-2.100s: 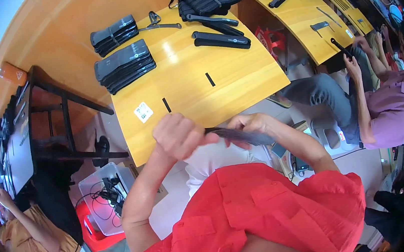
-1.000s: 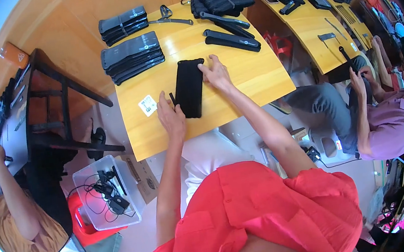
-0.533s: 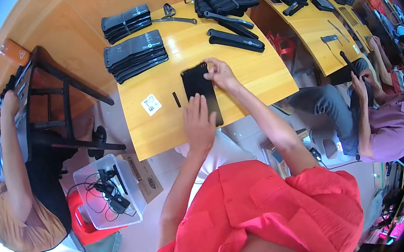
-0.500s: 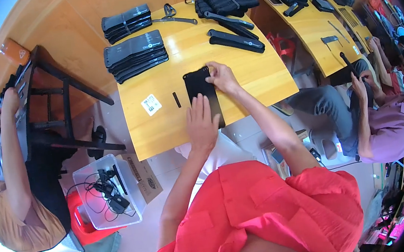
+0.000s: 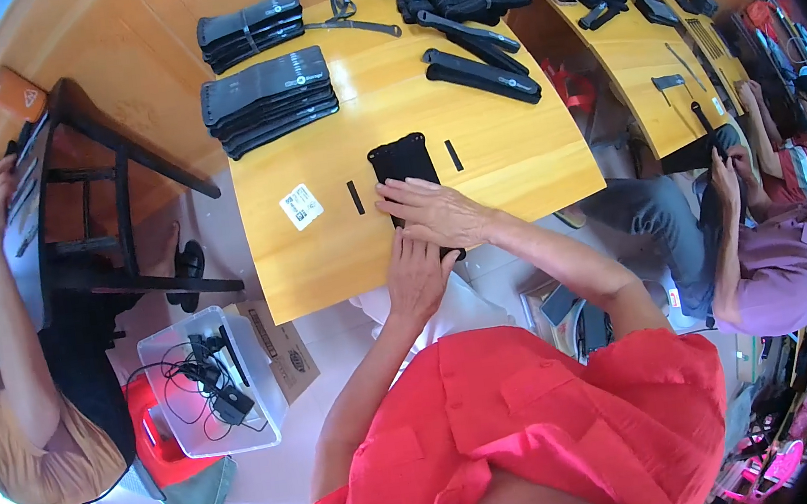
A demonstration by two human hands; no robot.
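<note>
— Where was the black pad [image 5: 403,163] when you looked over?

— Flat on the desk [image 5: 512,153], lengthwise away from the person, its near end at the desk's near edge. Both hands lay on that near end.

— Gripping it?

— No. The right hand [image 5: 434,213] was spread open, palm down, fingers apart and pointing left across the pad, pressing it flat as I read it. The left hand [image 5: 417,276] sat just nearer than the right, at the desk's edge, fingers laid together and pointing up along the pad, thumb tucked beside them. It looked to be steadying the end, though I couldn't tell whether anything was pinched under it.

— Why there, do you think?

— That near strip of the desk had free room, and close to the body both palms could bear down. Two small black strips [image 5: 356,197] lay either side of the pad, and a white label [image 5: 301,206] further left of it.

— And the rest?

— Stacks of black pads [image 5: 269,102] toward the far left of the desk, and long folded black pieces [image 5: 481,76] beyond the pad to the right; likely sorted piles, kept away from the working spot.
</note>
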